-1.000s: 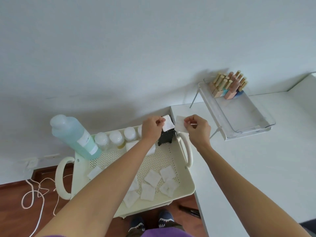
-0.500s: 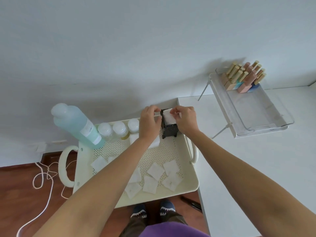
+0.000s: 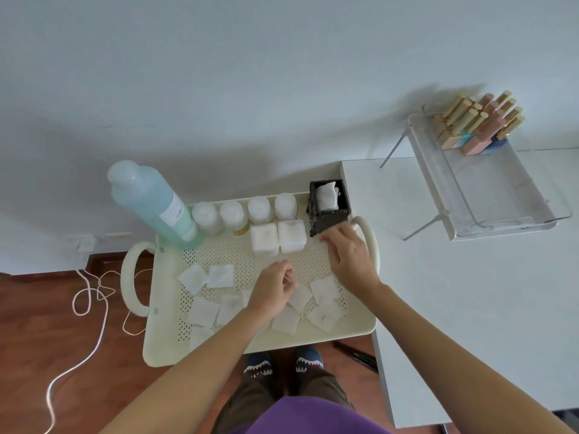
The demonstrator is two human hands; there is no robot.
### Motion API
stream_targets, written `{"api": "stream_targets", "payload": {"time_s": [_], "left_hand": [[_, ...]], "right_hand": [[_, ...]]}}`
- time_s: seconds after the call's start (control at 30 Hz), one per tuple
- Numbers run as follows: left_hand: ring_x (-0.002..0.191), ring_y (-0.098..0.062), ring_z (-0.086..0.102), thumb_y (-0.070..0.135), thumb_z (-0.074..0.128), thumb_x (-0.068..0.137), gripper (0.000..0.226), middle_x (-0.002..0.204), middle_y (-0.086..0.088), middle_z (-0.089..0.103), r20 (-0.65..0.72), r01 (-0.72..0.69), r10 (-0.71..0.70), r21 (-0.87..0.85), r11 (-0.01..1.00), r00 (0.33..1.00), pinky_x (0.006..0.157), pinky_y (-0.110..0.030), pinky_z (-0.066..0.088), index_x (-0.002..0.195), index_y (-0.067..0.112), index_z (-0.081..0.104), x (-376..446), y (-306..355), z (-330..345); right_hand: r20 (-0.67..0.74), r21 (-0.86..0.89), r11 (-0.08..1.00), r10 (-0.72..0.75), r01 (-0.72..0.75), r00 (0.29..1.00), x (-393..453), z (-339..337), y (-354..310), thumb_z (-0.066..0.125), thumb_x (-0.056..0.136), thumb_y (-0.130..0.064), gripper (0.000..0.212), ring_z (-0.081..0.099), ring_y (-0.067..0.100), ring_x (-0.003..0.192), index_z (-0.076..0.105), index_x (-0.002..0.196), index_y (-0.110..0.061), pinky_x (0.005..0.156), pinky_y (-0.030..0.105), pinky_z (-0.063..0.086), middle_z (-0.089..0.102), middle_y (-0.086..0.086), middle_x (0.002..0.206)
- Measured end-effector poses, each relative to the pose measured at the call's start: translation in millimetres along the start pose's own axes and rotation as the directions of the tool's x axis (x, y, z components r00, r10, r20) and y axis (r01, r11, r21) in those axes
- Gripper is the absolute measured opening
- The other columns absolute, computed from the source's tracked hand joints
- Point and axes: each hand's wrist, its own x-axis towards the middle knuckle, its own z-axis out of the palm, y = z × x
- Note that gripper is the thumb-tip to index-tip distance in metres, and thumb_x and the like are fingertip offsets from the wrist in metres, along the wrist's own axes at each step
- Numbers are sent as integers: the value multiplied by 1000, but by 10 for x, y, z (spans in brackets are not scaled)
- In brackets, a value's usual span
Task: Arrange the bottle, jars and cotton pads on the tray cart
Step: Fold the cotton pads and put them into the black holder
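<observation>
A cream perforated tray cart (image 3: 225, 255) carries a tall blue bottle (image 3: 153, 203) at its back left, with several white-lidded jars (image 3: 233, 213) in a row beside it. Two stacks of cotton pads (image 3: 277, 236) sit in front of the jars. A black holder (image 3: 328, 205) at the back right corner has cotton pads inside. Several loose cotton pads (image 3: 206, 277) lie scattered over the tray floor. My left hand (image 3: 274, 286) hovers over loose pads, fingers curled with nothing visibly gripped. My right hand (image 3: 349, 255) is spread just in front of the holder, holding nothing.
A white table (image 3: 470, 292) adjoins the cart on the right. On it stands a clear acrylic rack (image 3: 488, 189) holding several gold-capped lipsticks (image 3: 479, 120). A white cord (image 3: 91, 296) lies on the wooden floor at left. My feet (image 3: 282, 364) are below the cart.
Both hands have left the top of the black holder and dropped toward the loose pads. The pads they were pushing in now sit inside the holder.
</observation>
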Motion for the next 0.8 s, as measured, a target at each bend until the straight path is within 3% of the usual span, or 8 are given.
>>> {"api": "stream_targets", "payload": {"time_s": [0.1,0.23,0.43,0.53,0.7,0.8], "left_hand": [[86,-15,56,20,73,80,35,102,-1,55,83,137,-139,22,990,987,78,-23,47,111,15,57,-9,-62,100],[94,-18,53,25,79,73,51,100,1,47,121,170,-179,82,982,976,84,-30,48,117,19,53,-11,-31,162],[97,-24,55,28,76,76,37,109,-6,52,127,153,-184,224,962,975,81,-33,47,106,15,60,13,-13,210],[94,-23,55,27,74,78,30,103,-7,56,132,150,-180,208,967,975,74,-29,43,101,12,63,-3,-10,204],[79,-18,55,20,67,83,16,86,-1,59,73,185,-189,60,981,979,65,-27,39,95,12,59,-83,37,102],[76,-20,57,14,63,85,20,86,-4,60,51,148,-148,-2,989,988,61,-26,40,102,14,53,-118,115,-31]], "right_hand": [[348,-87,987,160,-138,924,-301,214,139,56,90,2,20,59,24,93,67,102,-10,79,36,53,59,8,105],[505,-301,939,306,-168,807,-458,358,238,52,93,-4,33,47,23,114,56,120,-22,84,36,51,49,5,121],[563,-421,899,362,-120,743,-463,456,272,59,90,-14,25,45,26,111,51,113,-17,78,43,51,44,9,117],[575,-433,891,388,-135,720,-441,464,270,61,91,-20,15,46,26,109,55,103,-12,80,44,50,47,9,114],[533,-392,905,369,-165,761,-463,397,235,54,93,-13,3,54,25,95,53,93,-11,74,40,51,60,8,97],[498,-375,909,363,-182,787,-529,338,207,49,89,0,13,54,24,81,48,92,-14,63,36,49,60,5,86]]}}
